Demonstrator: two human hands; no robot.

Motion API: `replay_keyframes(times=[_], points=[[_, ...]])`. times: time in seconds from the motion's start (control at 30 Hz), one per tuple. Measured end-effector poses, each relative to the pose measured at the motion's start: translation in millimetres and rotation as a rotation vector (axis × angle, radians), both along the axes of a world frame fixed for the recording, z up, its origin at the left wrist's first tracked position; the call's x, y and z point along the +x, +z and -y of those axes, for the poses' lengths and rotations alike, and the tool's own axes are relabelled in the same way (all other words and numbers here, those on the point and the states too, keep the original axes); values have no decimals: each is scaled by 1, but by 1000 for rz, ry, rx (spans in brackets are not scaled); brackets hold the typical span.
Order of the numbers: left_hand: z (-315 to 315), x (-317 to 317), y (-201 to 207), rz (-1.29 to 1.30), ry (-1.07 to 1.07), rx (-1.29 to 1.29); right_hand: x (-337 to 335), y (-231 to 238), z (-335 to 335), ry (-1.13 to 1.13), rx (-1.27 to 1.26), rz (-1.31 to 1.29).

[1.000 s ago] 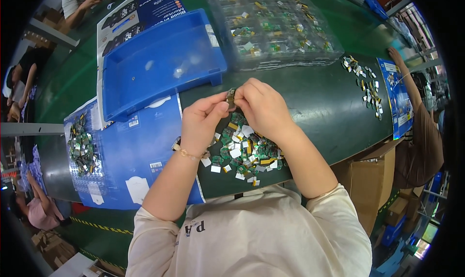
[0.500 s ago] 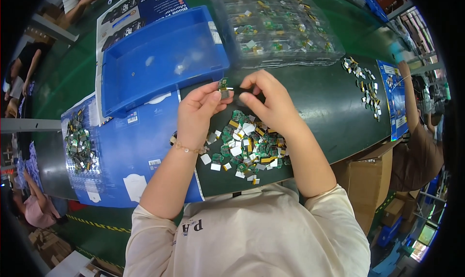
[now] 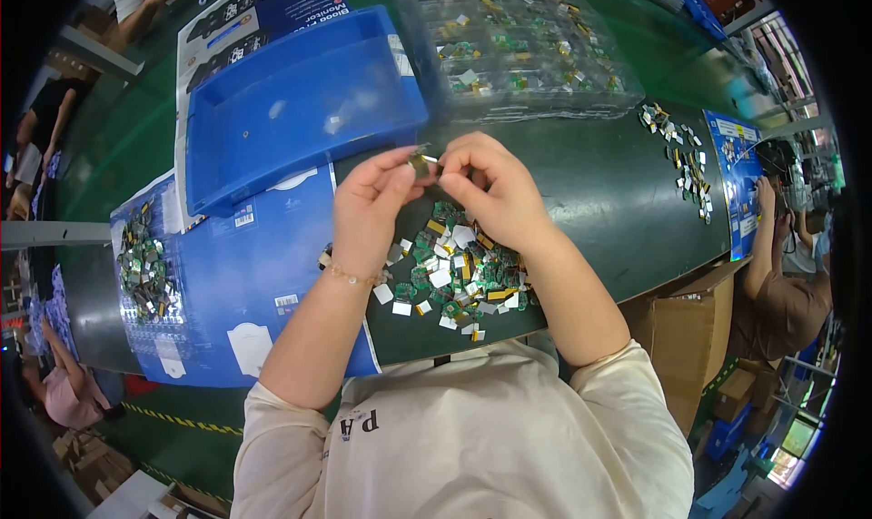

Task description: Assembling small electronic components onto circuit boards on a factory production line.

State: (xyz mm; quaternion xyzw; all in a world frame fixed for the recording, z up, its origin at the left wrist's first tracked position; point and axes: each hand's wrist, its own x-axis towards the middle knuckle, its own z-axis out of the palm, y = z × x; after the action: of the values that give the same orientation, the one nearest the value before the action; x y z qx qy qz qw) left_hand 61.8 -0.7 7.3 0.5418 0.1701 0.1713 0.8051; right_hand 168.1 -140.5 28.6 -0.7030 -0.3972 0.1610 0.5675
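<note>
My left hand (image 3: pixel 374 197) pinches a small circuit board (image 3: pixel 420 164) with a gold-coloured strip between thumb and fingers, above the table. Right beside it, the thumb and forefinger of my right hand (image 3: pixel 495 190) are closed at the board's right edge, near a small whitish piece. What those fingertips grip is too small to make out. Below both hands, close to my body, lies a loose pile of circuit boards (image 3: pixel 465 269), green with white squares and yellow strips.
Beyond my left hand stands a blue plastic bin (image 3: pixel 300 110). Stacked clear trays (image 3: pixel 531 51) full of boards stand at the back. More boards lie at the far right (image 3: pixel 688 165) and on a clear tray (image 3: pixel 145 269) at left. An open cardboard box (image 3: pixel 681 337) stands right; co-workers sit around.
My right hand has moved left, and its fingers have closed at the edge of the circuit board. The left hand still holds the board, now tilted differently.
</note>
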Motion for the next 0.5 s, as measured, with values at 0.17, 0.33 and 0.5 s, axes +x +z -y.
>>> replay_keyframes(times=[0.17,0.33,0.5], points=[[-9,5,-4,-3,170,-23,20,-8,10,-114,-317,376],[-7,5,-4,50,164,-83,19,-18,8,-103,-385,529],[-6,4,-15,-37,126,185,13,-13,4,-120,-400,545]])
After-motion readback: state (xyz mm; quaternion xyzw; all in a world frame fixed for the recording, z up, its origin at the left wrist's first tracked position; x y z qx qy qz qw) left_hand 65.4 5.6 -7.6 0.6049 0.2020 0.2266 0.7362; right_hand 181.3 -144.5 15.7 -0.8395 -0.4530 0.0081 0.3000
